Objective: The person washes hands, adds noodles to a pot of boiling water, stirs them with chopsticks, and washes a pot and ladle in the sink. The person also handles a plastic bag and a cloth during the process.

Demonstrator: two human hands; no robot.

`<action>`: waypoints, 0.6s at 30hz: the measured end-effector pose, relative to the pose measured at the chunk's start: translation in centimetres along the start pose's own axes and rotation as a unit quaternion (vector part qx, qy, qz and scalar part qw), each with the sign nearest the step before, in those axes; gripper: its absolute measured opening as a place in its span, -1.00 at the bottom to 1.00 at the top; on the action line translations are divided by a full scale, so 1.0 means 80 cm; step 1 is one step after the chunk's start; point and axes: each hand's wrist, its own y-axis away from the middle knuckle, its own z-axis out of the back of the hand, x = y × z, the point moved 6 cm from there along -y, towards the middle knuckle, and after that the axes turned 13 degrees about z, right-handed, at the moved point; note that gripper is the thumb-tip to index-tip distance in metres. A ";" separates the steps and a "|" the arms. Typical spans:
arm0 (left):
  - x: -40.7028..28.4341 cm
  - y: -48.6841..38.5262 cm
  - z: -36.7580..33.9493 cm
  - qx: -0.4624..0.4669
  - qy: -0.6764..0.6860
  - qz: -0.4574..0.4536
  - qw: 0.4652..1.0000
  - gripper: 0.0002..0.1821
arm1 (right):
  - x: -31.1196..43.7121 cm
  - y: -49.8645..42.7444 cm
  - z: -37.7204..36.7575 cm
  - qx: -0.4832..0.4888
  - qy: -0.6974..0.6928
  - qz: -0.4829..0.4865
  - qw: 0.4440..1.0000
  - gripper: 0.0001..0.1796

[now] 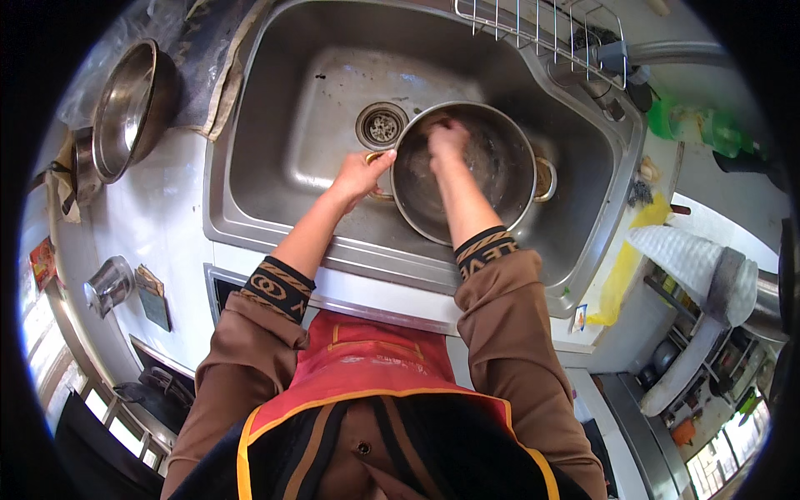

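Note:
A wide metal pot (500, 169) stands in the stainless steel sink (300, 144), right of the drain strainer (382, 127). My left hand (359, 176) grips the pot's left loop handle, with the thumb against the rim. The opposite loop handle (551, 180) sticks out free on the right. Down inside the pot is my right hand (449, 142), blurred, its fingers bent near the far left wall. Whether it holds anything is hidden by the blur. The pot's inner surface looks wet and cloudy.
On the left counter, a metal bowl (128, 119) leans on its side near a cloth (226, 87); a metal cup (112, 286) is farther down. A wire rack (531, 39) overhangs the sink's far right edge. Yellow plastic (625, 262) lies along the right counter.

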 end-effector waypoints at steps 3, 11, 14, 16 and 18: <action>-0.001 0.001 -0.001 -0.003 -0.004 -0.011 1.000 -0.48 | -0.006 0.028 -0.031 0.165 0.151 0.036 0.974 -0.72; 0.005 -0.002 0.000 -0.010 -0.007 0.013 1.000 -0.49 | -0.034 -0.028 0.120 -0.445 -0.343 -0.231 0.795 -0.66; 0.009 -0.003 0.001 -0.004 -0.009 0.023 1.000 -0.49 | -0.027 -0.022 0.087 -0.298 -0.191 -0.169 0.920 -0.72; 0.008 -0.003 -0.001 0.002 -0.009 0.016 1.000 -0.51 | -0.006 -0.019 0.023 -0.077 -0.010 -0.040 0.996 -0.70; 0.010 -0.003 -0.003 0.009 0.001 0.022 1.000 -0.53 | -0.007 0.026 -0.013 0.178 0.089 0.004 0.980 -0.67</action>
